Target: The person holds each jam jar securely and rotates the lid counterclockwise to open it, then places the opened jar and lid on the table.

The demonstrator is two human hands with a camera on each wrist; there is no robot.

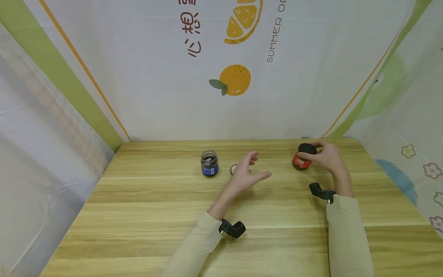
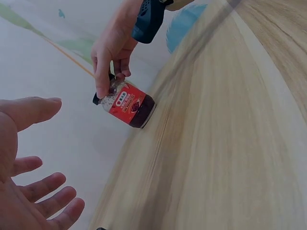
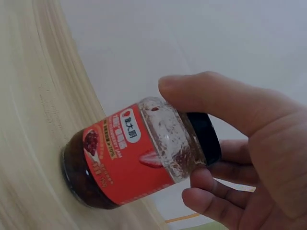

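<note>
My right hand (image 1: 328, 157) grips a strawberry jam jar (image 3: 127, 155) around its neck, thumb on one side and fingers on the other, just under the black lid (image 3: 204, 139). The jar has a red label and dark jam in its lower part; its base is at the wooden table top. My left hand (image 1: 243, 176) is held out over the middle of the table, thumb and fingers spread with nothing between them. Partly hidden behind that hand is a small round lid (image 1: 233, 169), pale inside with a dark rim.
Left of the lid stands a blue-labelled glass jar (image 1: 210, 170), uncovered, with dark contents. A white printed cloth (image 1: 155, 84) hangs along the back edge of the wooden table (image 1: 138, 215), and more cloth hangs at both sides.
</note>
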